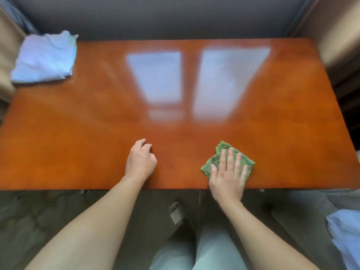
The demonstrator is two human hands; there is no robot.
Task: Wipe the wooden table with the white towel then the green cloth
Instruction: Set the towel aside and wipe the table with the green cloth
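Observation:
The wooden table [78,133] is glossy orange-brown and fills the middle of the view. A folded green cloth [212,161] lies near the table's front edge, right of centre. My right hand [228,176] presses flat on it with the fingers spread. My left hand [141,159] rests on the bare wood to the left of the cloth, fingers curled into a loose fist with nothing in it. The white towel [45,58] lies crumpled at the far left corner of the table, away from both hands.
Window light reflects off the tabletop's middle [194,82]. A grey wall runs behind the table. Beige furniture [339,36] flanks the right side and another beige piece [5,61] the left. Below the front edge are my legs and a sandalled foot [176,211] on grey floor.

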